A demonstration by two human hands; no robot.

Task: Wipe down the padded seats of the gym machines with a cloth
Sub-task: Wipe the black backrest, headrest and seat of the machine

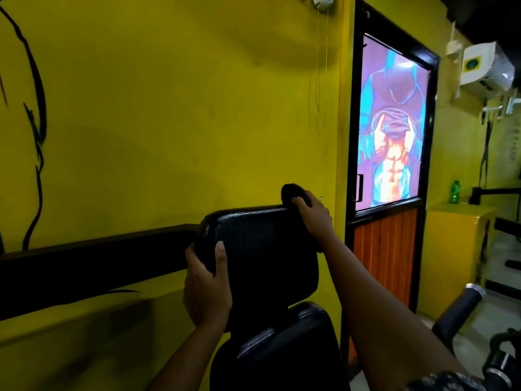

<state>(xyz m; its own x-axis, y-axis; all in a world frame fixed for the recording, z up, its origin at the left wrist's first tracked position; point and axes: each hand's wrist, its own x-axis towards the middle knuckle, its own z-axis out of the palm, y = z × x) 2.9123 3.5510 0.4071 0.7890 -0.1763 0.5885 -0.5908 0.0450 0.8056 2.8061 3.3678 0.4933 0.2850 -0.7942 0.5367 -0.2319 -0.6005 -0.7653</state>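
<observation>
Where yellow wall [169, 122] rises, black pad [262, 249] stands upright.

Head camera, wide-angle, looks forward, slightly down, close to back pad [262, 249].

left hand [207, 283] gripping black back pad [262, 249], right hand [314, 218] pressing dark cloth [293, 194] on top
</observation>
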